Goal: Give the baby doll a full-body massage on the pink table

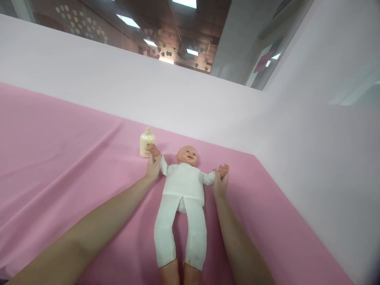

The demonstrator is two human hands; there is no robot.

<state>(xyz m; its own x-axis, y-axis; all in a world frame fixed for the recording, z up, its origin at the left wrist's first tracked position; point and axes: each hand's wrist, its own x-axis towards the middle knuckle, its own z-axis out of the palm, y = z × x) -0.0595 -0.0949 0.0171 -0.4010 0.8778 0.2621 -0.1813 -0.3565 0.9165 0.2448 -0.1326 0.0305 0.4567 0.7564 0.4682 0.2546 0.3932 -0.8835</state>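
A baby doll [184, 182] with a white cloth body lies on its back, its head toward the wall and its arms spread to both sides. My left hand [153, 167] is closed around the doll's arm on the left, near its wrist. On the other side, my right hand [220, 185] grips the doll's other arm just below its open plastic hand. Behind the doll's hand on the left stands a pale yellow pump bottle [146, 143], partly covered by that hand. The doll's feet run out of view at the bottom.
A pink sheet [74, 158] with a few folds at the left covers the surface. White walls [178, 103] border it at the back and right. Above the back wall, a window [166, 31] shows ceiling lights and hanging heart shapes.
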